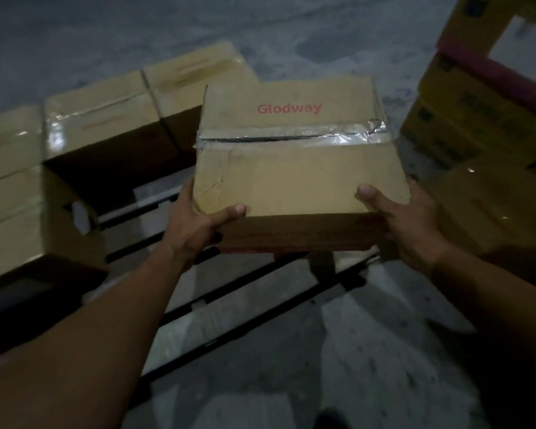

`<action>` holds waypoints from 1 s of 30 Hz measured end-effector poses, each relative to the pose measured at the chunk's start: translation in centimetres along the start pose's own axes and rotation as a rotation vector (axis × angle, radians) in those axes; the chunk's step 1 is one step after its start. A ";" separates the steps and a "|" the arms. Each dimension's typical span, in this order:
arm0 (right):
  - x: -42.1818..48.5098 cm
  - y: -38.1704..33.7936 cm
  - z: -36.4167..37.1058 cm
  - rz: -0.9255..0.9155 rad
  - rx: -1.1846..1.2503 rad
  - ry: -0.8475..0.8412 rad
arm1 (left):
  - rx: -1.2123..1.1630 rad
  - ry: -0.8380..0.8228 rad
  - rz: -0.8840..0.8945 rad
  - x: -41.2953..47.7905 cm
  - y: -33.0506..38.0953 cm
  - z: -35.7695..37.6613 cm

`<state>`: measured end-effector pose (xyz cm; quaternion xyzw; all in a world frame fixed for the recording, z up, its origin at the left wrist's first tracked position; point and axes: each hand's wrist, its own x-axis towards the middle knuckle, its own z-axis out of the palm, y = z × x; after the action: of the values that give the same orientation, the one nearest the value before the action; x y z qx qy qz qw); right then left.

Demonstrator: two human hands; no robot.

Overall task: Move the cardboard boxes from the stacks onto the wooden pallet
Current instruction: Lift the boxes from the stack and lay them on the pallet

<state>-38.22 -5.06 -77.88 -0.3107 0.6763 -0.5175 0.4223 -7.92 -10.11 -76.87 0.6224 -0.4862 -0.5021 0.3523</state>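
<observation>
A taped brown cardboard box [294, 168] with red "Glodway" lettering is held in the air above the wooden pallet [217, 292]. My left hand [195, 224] grips its near left corner, thumb on top. My right hand [406, 221] grips the near right corner, thumb on the lid too. Several similar boxes [106, 109] sit on the pallet's left and far side. The pallet's bare slats show below the held box. The fingers under the box are hidden.
A stack of yellowish boxes [477, 97] with a pink band stands at the right, with another brown box [495, 199] in front of it. Grey concrete floor [369, 351] lies near me and beyond the pallet. The scene is dim.
</observation>
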 end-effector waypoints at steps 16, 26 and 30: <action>-24.0 7.5 16.6 0.000 -0.140 -0.270 | -0.162 0.225 -0.051 -20.7 -17.8 -23.1; -31.6 10.3 26.2 -0.078 -0.224 -0.500 | -0.301 0.423 -0.181 -29.5 -24.9 -32.7; -33.9 11.5 30.8 -0.112 -0.252 -0.532 | -0.281 0.475 -0.192 -30.5 -27.4 -37.2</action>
<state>4.74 13.65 -83.83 -0.5222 0.5825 -0.3524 0.5136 34.25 24.88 -84.43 0.7107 -0.2546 -0.4359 0.4899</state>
